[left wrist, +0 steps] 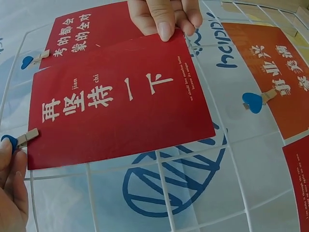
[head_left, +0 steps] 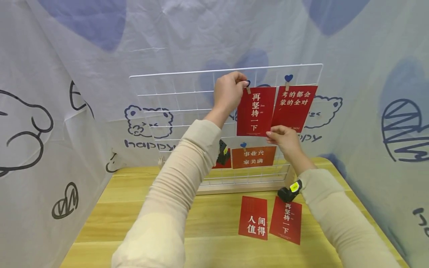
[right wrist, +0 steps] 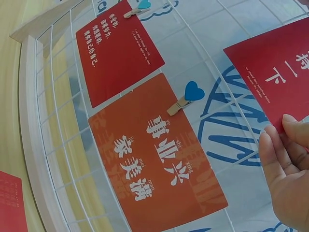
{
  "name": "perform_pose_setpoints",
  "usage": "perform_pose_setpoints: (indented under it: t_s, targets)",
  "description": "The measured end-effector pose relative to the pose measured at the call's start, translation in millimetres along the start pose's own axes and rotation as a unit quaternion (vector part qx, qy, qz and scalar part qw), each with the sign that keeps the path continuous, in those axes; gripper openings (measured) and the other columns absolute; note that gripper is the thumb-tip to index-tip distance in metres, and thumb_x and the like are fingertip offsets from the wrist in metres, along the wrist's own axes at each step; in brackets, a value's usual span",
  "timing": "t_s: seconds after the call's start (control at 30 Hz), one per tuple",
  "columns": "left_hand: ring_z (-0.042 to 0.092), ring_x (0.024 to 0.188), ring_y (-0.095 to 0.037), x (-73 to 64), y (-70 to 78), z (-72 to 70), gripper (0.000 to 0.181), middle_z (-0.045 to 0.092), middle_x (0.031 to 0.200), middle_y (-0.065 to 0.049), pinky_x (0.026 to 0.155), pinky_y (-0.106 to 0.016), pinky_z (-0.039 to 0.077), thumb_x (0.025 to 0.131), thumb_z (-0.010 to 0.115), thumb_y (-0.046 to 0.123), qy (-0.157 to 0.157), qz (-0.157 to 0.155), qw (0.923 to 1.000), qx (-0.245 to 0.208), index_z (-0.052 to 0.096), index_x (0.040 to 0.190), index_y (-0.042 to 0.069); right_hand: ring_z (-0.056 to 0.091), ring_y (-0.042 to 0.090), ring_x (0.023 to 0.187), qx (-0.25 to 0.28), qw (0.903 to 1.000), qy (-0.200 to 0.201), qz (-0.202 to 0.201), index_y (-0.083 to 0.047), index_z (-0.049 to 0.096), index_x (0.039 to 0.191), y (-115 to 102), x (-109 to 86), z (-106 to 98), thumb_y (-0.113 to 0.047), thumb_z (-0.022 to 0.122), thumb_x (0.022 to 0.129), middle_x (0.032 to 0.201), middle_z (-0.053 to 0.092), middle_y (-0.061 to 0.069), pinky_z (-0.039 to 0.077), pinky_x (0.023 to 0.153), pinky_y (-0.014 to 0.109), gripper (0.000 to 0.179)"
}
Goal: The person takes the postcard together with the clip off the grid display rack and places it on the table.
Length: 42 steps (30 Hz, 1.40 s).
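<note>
My left hand (head_left: 229, 91) pinches a small wooden clothespin with a blue heart (left wrist: 28, 137) at the upper left corner of a red card (head_left: 244, 115) with white writing. The clothespin bites that corner at the white wire grid (head_left: 187, 73). My right hand (head_left: 286, 139) holds the lower right corner of this card between thumb and fingers. Right beside it hangs another red card (head_left: 293, 113), tilted, under its own blue heart clothespin (head_left: 288, 79). In the left wrist view the held card partly overlaps that one.
Lower on the grid hang an orange card (right wrist: 113, 145), clipped with a blue heart clothespin (right wrist: 186, 97), and another red card (right wrist: 113, 77). Two red cards (head_left: 248, 208) (head_left: 293, 232) lie on the wooden table (head_left: 134, 208) in front of the grid's wooden base (head_left: 234, 188). Printed cloth surrounds the table.
</note>
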State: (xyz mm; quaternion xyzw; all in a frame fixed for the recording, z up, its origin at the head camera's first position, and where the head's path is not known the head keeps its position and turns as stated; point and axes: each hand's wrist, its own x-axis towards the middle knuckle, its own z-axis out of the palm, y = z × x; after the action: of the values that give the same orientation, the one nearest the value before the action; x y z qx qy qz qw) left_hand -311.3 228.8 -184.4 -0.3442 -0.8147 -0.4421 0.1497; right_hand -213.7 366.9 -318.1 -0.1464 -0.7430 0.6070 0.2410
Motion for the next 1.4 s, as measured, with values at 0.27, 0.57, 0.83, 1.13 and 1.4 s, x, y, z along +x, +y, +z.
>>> perform_pose_setpoints:
  t_s: [0.27,0.57,0.83,1.13,1.4]
  targets:
    - [0.051,0.066,-0.009,-4.7,-3.1,0.8,0.014,0.064,0.079,0.002,0.056,-0.019,0.037,0.085,0.055,0.020,0.045,0.012,0.9984,-0.032,0.065,0.090,0.010,0.057,0.006,0.070,-0.019,0.9998,-0.001,0.002,0.006,0.052,0.101,2.6,-3.6,0.0,-0.014,0.056,0.084,0.082,0.056,0.001,0.048,0.070,0.024,0.027]
    - [0.051,0.066,-0.010,-10.3,-3.4,-1.3,0.013,0.063,0.080,0.000,0.055,-0.018,0.039,0.083,0.057,0.016,0.066,0.024,0.9926,-0.099,0.064,0.090,0.007,0.057,0.006,0.070,-0.009,0.9998,-0.014,0.010,0.009,0.050,0.105,8.0,-10.6,-1.0,-0.013,0.054,0.085,0.085,0.054,0.003,0.047,0.074,0.029,0.029]
    - [0.052,0.067,-0.010,-23.0,-9.0,-4.5,0.011,0.063,0.081,-0.004,0.056,-0.017,0.040,0.083,0.057,0.010,0.067,0.016,0.9878,-0.140,0.063,0.090,0.003,0.058,0.007,0.069,0.001,0.9995,-0.029,0.014,0.012,0.049,0.103,25.2,-23.8,1.0,-0.009,0.054,0.085,0.082,0.055,0.004,0.048,0.072,0.028,0.028]
    - [0.052,0.066,-0.014,-44.7,-19.0,-6.0,0.010,0.062,0.080,-0.008,0.054,-0.018,0.040,0.082,0.057,0.005,0.067,0.005,0.9830,-0.171,0.062,0.089,0.000,0.059,0.011,0.071,0.040,0.9979,-0.036,0.037,0.012,0.050,0.102,40.3,-36.1,9.8,-0.006,0.054,0.084,0.080,0.057,0.001,0.048,0.073,0.030,0.026]
    - [0.053,0.069,-0.018,-59.3,-29.4,-10.6,0.010,0.061,0.079,-0.008,0.054,-0.019,0.040,0.083,0.056,0.006,0.063,0.007,0.9834,-0.170,0.061,0.090,0.000,0.058,0.007,0.066,0.051,0.9970,-0.045,0.038,0.014,0.048,0.100,49.0,-44.2,17.0,-0.003,0.052,0.085,0.075,0.056,-0.001,0.048,0.072,0.030,0.023]
